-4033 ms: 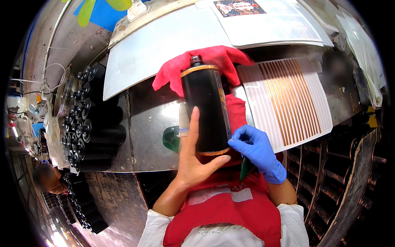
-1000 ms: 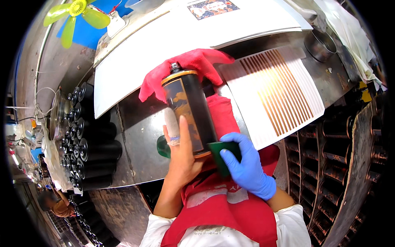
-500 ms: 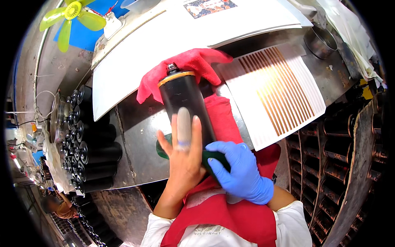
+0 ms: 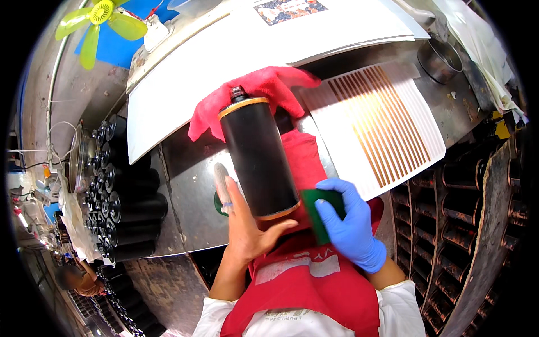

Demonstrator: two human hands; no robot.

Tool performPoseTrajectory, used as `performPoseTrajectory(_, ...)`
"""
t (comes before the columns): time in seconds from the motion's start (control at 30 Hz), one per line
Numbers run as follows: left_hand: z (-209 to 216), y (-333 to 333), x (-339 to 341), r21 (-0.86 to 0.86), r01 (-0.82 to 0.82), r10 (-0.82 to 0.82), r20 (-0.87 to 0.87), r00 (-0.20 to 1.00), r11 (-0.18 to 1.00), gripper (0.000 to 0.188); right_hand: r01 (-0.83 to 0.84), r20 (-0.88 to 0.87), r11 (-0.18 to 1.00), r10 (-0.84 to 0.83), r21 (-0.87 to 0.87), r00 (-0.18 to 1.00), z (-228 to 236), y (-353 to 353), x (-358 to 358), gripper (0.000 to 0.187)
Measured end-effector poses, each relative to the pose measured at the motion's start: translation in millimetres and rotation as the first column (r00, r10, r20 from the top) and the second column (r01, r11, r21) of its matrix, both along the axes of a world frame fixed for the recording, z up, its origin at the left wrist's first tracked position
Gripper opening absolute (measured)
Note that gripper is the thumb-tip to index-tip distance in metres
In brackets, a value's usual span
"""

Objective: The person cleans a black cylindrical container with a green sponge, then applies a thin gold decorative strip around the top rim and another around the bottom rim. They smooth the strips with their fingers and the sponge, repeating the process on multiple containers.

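Observation:
A black cylinder (image 4: 259,160) with a gold band at each end and a knob at its far end lies lengthwise before me, the far end on a pink-red cloth (image 4: 210,115). My left hand (image 4: 244,233) is open at the cylinder's near left corner, thumb stretched across below its near end. One of its fingers wears a pale cover. I cannot tell whether the hand touches the cylinder. My right hand (image 4: 355,227), in a blue glove, pinches a green scouring pad (image 4: 321,216) just right of the cylinder's near end, apart from it.
Right of the cylinder lies a white sheet with brown-gold strips (image 4: 387,126). Several black cylinders (image 4: 135,208) are stacked at the left. A metal bowl (image 4: 439,60) stands at the far right, a green fan (image 4: 101,14) at the far left. Racks (image 4: 443,224) flank my right side.
My left hand has come off the cylinder's top and dropped to its near left side. My right hand has moved slightly right with the scouring pad, uncovering the cylinder's near end.

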State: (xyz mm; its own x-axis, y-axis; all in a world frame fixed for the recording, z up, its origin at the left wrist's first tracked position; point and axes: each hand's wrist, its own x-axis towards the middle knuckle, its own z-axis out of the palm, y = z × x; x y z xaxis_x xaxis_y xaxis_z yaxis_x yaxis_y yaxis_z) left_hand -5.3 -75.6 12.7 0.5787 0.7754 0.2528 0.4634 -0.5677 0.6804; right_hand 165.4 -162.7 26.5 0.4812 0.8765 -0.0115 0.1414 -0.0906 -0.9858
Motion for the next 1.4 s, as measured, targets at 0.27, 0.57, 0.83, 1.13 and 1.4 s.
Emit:
performPoseTrajectory(0.27,-12,10,-2,-0.192,0.162,-0.142,0.113,0.983,0.968,0.107,-0.045,-0.015,0.998,0.044,-0.039,0.999,-19,1,-4,0.024)
performPoseTrajectory(0.57,-4,7,9,0.049,0.095,-0.099,0.078,0.992,0.994,0.118,-0.078,-0.010,0.991,0.079,0.105,0.997,-1,-1,-4,0.026)
performPoseTrajectory(0.83,-15,11,-2,-0.194,0.138,-0.105,0.171,0.980,0.971,0.109,-0.006,-0.464,0.998,-0.025,-0.064,0.885,-28,1,27,0.024)
performPoseTrajectory(1.13,-15,17,-5,0.081,0.076,-0.084,0.104,0.991,0.994,0.102,-0.295,-0.076,0.947,0.305,0.127,0.949,58,152,50,0.021)
performPoseTrajectory(1.4,-17,14,-6,0.122,0.047,-0.063,0.134,0.989,0.991,0.089,-0.601,0.621,0.686,0.692,-0.409,0.368,67,249,59,0.034)
